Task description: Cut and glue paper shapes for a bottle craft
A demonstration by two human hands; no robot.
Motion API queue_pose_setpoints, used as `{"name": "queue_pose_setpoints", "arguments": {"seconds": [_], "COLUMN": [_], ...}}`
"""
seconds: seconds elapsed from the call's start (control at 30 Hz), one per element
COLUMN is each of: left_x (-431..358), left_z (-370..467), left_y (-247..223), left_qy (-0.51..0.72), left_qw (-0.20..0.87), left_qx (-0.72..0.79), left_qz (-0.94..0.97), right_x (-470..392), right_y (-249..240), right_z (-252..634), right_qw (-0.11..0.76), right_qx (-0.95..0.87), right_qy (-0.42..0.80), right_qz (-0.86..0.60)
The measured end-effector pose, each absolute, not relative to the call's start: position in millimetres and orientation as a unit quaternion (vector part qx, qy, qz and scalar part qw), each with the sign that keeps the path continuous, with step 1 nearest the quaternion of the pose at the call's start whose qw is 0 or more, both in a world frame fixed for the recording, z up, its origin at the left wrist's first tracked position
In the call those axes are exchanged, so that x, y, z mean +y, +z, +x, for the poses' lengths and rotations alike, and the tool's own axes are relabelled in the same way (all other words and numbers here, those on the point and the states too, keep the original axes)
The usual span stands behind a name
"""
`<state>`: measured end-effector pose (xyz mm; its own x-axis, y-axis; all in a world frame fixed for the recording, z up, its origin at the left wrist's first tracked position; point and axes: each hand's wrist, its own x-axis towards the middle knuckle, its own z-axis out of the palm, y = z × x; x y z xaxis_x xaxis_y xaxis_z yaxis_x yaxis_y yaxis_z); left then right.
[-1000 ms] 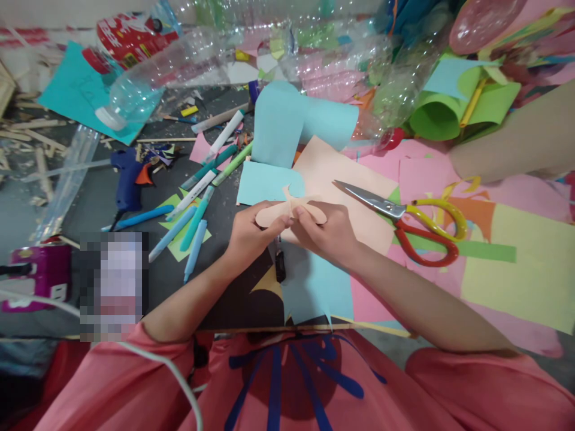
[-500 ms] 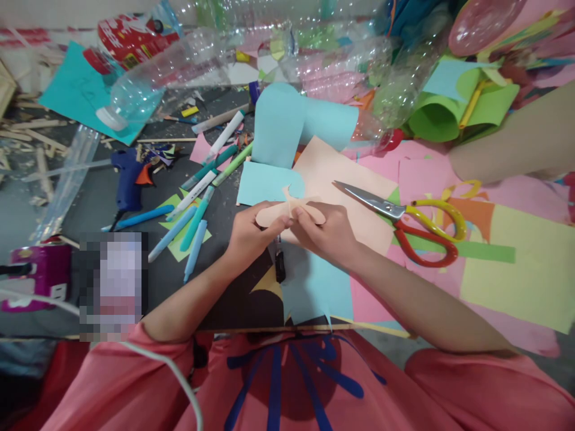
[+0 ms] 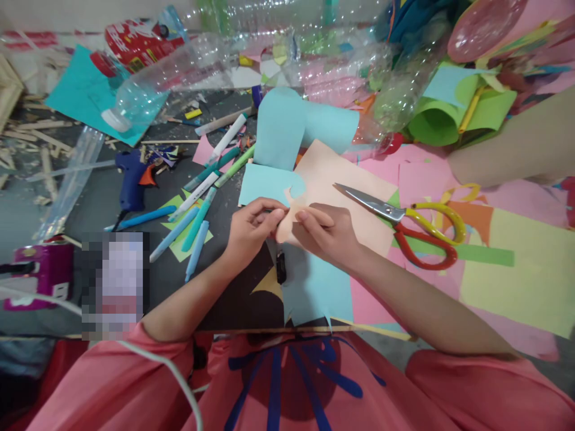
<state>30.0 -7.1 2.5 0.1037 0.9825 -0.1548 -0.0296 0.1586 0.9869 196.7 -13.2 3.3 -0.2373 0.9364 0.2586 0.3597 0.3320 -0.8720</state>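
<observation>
A small peach paper cutout (image 3: pixel 286 228) with rounded ends is held up between my two hands, curled and bent. My right hand (image 3: pixel 331 232) pinches it near the middle, thumb on top. At its left edge, my left hand (image 3: pixel 254 230) has thumb and forefinger closed on the paper. Beneath my hands lie a larger peach sheet (image 3: pixel 354 179) and a light blue sheet (image 3: pixel 317 287). A black-handled cutter (image 3: pixel 281 267) rests just below the cutout. To the right, scissors (image 3: pixel 395 214) with yellow and red handles lie partly open.
Several markers (image 3: pixel 197 218) and a blue glue gun (image 3: pixel 131 179) are on the left. Clear plastic bottles (image 3: pixel 179 75) line the back. A rolled green paper (image 3: pixel 435 123) stands at back right, near another person's arm (image 3: pixel 516 143). A white cable (image 3: pixel 166 359) crosses the lower left.
The peach cutout has turned from lying wide across both hands to a more upright, bent pose. My left hand has shifted its fingers to the cutout's edge.
</observation>
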Motion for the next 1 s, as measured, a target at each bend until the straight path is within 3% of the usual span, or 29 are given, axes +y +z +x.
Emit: {"name": "queue_pose_setpoints", "arguments": {"seconds": [0.83,1.0], "left_x": [-5.7,-4.1], "left_z": [30.9,28.3], "left_y": [5.3,5.7], "left_qy": [0.403,0.410], "left_qw": [0.581,0.588], "left_qx": [0.503,0.509], "left_qz": [0.497,0.476], "right_x": [-12.3,-11.1], "right_y": [-17.6,-7.9], "right_z": [197.8,198.5], "right_qw": [0.349,0.427], "right_qx": [-0.745,-0.646], "right_qy": [0.378,0.435], "right_qz": [-0.425,-0.459]}}
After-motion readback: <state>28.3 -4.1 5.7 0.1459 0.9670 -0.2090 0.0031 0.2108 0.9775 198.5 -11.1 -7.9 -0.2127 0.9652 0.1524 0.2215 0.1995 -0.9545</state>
